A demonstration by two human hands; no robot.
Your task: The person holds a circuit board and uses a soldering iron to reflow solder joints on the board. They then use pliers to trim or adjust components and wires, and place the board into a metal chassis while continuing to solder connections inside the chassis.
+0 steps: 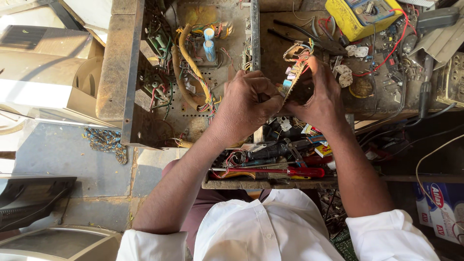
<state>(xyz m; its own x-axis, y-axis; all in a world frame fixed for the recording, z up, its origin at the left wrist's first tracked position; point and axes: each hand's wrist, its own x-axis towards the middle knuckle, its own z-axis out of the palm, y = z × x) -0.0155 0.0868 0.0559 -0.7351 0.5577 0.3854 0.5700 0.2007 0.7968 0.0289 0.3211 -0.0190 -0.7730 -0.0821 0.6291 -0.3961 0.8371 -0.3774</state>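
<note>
Circuit board (294, 72): a small board, edge-on to the camera, held up over the workbench (290, 43), just right of the open metal chassis (193, 72); coloured wires run off its top end.
Left hand (246, 104): curled tight, fingers pinching the board's near edge; whether a small tool is inside the fist, I cannot tell.
Right hand (321, 99): cupped behind the board, fingertips closed on its far edge.
Handling: likely light and stiff but fragile; solder joints and thin leads would snap if bent. Best gripped by its bare edges, with no pull on the wires.
Yellow multimeter (362, 14): a boxy case, up and right of the board, with red lead trailing.
Red-handled screwdriver (290, 171): lies in the tool tray (232, 183) below the board.
Small packages: a red and yellow packet (323, 151) just below the right hand.
Carton (442, 208): white and blue box with a red oval label, far down-right of the board.
</note>
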